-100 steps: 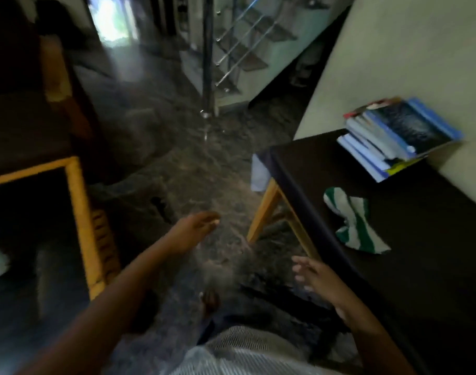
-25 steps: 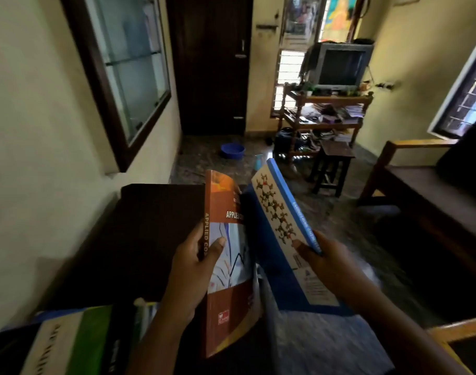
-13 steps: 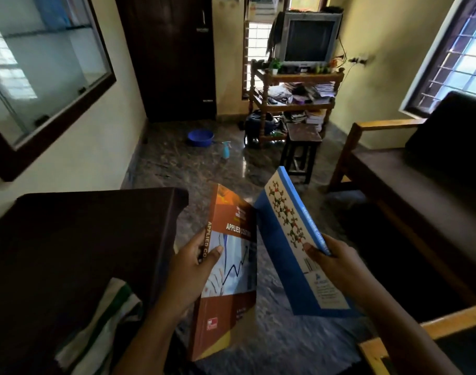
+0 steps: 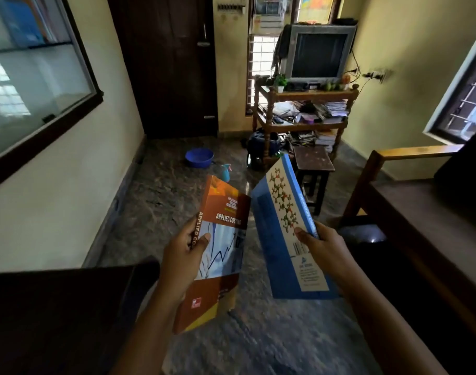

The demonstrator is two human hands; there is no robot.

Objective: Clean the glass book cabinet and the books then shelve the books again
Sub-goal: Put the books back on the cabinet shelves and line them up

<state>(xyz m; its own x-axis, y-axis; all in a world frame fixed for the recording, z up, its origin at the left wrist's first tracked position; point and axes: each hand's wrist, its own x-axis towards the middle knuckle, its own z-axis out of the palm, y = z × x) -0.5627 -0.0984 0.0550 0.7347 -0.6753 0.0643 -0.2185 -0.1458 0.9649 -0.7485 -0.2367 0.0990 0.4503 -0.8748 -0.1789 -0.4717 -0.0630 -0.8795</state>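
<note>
My left hand (image 4: 181, 262) grips an orange book titled "Applied Costing" (image 4: 218, 247) by its spine, thumb across the cover, holding it upright. My right hand (image 4: 322, 249) grips a blue book with a molecule picture (image 4: 284, 220) by its spine edge, tilted to the left. Both books hang in the air over the floor, close together but apart. The glass book cabinet (image 4: 33, 85) is set into the wall at the upper left, its dark frame around glass panes. A blue book shows dimly behind the glass at the top.
A dark table (image 4: 61, 315) fills the lower left. A wooden sofa (image 4: 426, 217) runs along the right. Ahead stand a TV stand (image 4: 302, 104) with papers, a small stool (image 4: 314, 163), a blue basin (image 4: 199, 157) and a spray bottle (image 4: 225, 171) on the floor.
The view has swung from the table to the room, then moved forward and left; the striped cloth and book pile have left the frame. Both hands picked up books and still hold them.
</note>
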